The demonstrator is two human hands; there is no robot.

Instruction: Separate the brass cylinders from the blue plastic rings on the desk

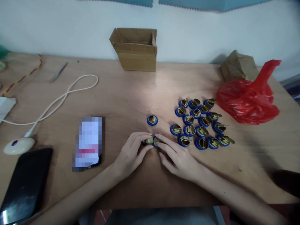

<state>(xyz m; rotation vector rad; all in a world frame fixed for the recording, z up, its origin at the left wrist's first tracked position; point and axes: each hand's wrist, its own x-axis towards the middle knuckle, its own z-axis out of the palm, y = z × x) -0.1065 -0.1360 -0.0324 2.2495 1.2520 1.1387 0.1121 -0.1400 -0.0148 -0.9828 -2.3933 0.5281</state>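
Note:
At the front middle of the table, my left hand [132, 153] pinches the left side of a small round blue brooch with a gold-coloured clip back [148, 141]. Against it, the fingertips of my right hand [179, 156] close on a blue and gold part [155, 141]. Fingers cover much of this spot, so I cannot tell if it is one brooch or two touching. Just beyond lies a single brooch [152, 120], its metal back facing up. To the right, several more brooches [189, 130] lie in loose rows, clip side up, some with the clip swung outward.
A cardboard box [138, 57] stands open by the wall. On the right are a red plastic bag [248, 101] and a brown paper package [241, 67]. Leftward lie a lit phone [89, 142], a dark phone [27, 181], a white cable [67, 92], a white puck-shaped device [20, 146] and tweezers [58, 72].

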